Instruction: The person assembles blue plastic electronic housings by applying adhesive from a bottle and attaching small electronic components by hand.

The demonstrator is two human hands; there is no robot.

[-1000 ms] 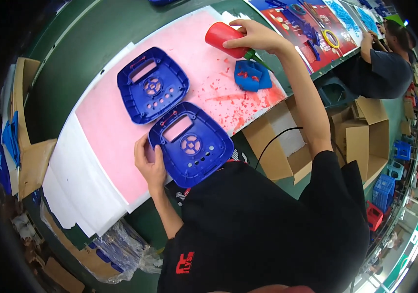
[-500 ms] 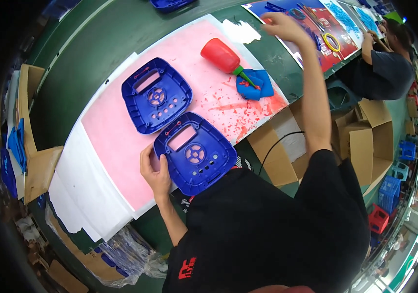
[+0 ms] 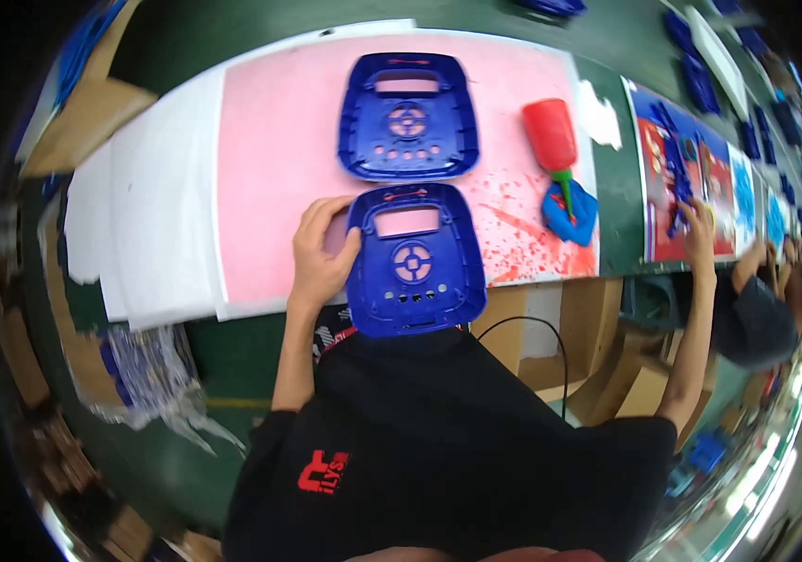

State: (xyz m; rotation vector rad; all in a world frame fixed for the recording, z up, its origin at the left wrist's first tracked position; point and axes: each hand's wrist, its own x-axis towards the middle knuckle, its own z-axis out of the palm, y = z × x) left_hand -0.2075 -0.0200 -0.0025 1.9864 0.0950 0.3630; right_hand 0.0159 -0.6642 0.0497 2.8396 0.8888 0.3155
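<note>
My left hand [image 3: 321, 248] grips the left edge of a blue plastic housing cover [image 3: 457, 258], its thumb on the near face. This cover is at the table's near edge, inner side up, with a window opening, a round grille and a row of small holes. A matching blue cover [image 3: 457, 117] lies just beyond it on the pink sheet [image 3: 279, 169]. Far to the right, my right hand [image 3: 698, 229] is over a red and blue printed sheet [image 3: 655, 239], beside dark blue plastic parts [image 3: 672, 155]. Blur hides whether its fingers hold anything.
A red squeeze bottle [image 3: 551, 136] with a green nozzle rests tip-down on a blue piece [image 3: 583, 215], near red spatters. White sheets [image 3: 162, 206] cover the left of the table. Cardboard boxes [image 3: 630, 389] stand below at right. Another person [image 3: 761, 309] works at far right.
The view has swung right, so the table looks turned. My right hand has come down onto the printed sheet beside the blue parts. My left hand keeps its hold on the near cover.
</note>
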